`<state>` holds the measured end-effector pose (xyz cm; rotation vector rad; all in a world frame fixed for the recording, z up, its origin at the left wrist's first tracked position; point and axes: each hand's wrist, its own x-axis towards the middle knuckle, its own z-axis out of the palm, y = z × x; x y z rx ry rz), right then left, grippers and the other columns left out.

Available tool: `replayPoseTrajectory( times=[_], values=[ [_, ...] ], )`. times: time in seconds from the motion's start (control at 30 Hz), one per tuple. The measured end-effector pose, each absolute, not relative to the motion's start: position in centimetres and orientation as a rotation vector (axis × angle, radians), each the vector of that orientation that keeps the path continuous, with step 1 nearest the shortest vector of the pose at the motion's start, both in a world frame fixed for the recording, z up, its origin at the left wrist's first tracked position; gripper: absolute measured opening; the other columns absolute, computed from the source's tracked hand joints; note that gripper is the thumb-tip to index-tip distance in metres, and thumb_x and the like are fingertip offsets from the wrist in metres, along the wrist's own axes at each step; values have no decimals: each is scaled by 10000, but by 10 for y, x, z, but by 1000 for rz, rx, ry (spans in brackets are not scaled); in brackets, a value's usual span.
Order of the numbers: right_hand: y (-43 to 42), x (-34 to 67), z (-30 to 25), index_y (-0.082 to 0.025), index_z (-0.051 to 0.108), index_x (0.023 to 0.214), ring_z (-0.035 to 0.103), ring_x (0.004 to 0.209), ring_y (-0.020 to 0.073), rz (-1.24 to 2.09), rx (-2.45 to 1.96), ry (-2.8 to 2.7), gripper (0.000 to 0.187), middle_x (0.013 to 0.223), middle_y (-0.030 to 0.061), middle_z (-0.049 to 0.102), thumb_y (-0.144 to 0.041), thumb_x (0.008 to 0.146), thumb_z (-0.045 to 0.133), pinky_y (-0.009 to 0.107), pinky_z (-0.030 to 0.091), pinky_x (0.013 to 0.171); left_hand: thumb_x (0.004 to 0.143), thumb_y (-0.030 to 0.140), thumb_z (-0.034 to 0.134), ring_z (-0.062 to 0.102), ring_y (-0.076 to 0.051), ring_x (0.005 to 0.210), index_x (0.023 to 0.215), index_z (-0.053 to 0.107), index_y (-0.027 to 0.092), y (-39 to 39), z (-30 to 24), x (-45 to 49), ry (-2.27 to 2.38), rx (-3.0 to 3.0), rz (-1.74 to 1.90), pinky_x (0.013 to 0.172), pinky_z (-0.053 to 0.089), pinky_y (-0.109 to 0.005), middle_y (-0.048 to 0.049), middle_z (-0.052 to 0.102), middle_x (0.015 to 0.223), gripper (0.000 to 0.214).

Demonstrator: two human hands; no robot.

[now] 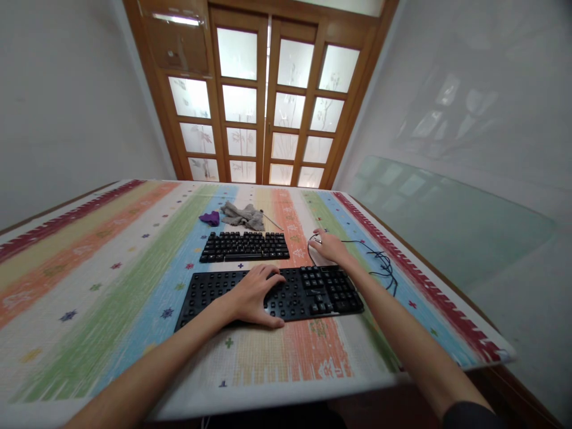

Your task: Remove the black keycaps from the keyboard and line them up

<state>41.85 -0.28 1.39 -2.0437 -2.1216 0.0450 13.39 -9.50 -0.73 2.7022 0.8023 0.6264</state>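
Observation:
My left hand (257, 293) lies on the middle of the near black keyboard (313, 292), fingers bent loosely over the keys and holding nothing. My right hand (329, 245) reaches past the keyboard's far right corner and covers a pale mouse (314, 239), its fingers curved over it. A black cable (379, 262) runs in loops from the mouse along the right side. A second, smaller black keyboard (245, 246) lies parallel just beyond the near one.
A grey cloth (243, 215), a small purple cloth (210, 218) and a thin stick (272, 222) lie behind the far keyboard. The striped tablecloth (111, 280) covers the table. A wooden glazed door (263, 101) stands beyond; a wall runs along the right.

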Motion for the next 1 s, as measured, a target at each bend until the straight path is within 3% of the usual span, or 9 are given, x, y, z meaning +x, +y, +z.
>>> replayPoseTrajectory(
  times=[0.1, 0.33, 0.43, 0.57, 0.7, 1.0],
  values=[
    [3, 415, 9, -160, 492, 1380, 651, 1083, 294, 71, -2027, -2175, 493, 1171, 179, 703, -431, 969, 470, 329, 433, 845, 544, 537, 822, 493, -346, 1183, 1219, 554, 196, -99, -5, 124, 804, 2697, 616, 1067, 394, -505, -140, 525, 1275, 802],
    [10, 419, 0, -125, 645, 1144, 659, 1032, 305, 73, -2079, -2176, 429, 1116, 211, 708, -444, 991, 402, 335, 445, 798, 541, 542, 822, 484, -351, 1191, 1236, 554, 189, -101, -7, 112, 805, 2702, 595, 1073, 392, -509, -147, 510, 1293, 824],
    [10, 425, -1, -118, 612, 1206, 657, 1027, 301, 66, -2088, -2170, 421, 1127, 210, 704, -431, 976, 448, 333, 447, 807, 541, 558, 816, 482, -359, 1190, 1238, 553, 197, -101, -8, 109, 801, 2699, 608, 1063, 395, -532, -144, 507, 1288, 828],
    [10, 429, -1, -205, 552, 1325, 637, 1091, 264, 90, -1999, -2246, 409, 1212, 135, 691, -402, 972, 487, 306, 435, 861, 563, 562, 804, 486, -353, 1190, 1254, 538, 188, -100, -8, 107, 774, 2683, 599, 1044, 420, -523, -147, 490, 1299, 830],
    [11, 425, -3, -194, 649, 1172, 645, 1065, 256, 100, -1965, -2282, 340, 1181, 132, 703, -399, 989, 449, 298, 429, 844, 566, 539, 812, 494, -347, 1185, 1253, 538, 180, -101, -6, 108, 781, 2681, 578, 1045, 424, -509, -150, 495, 1292, 822],
    [-3, 452, -6, -135, 662, 1014, 660, 944, 248, -17, -2103, -2170, 321, 1050, 158, 725, -382, 973, 461, 286, 399, 727, 565, 515, 808, 503, -356, 1181, 1256, 550, 183, -103, -3, 102, 810, 2694, 560, 1038, 429, -519, -145, 504, 1295, 809]
  ],
)
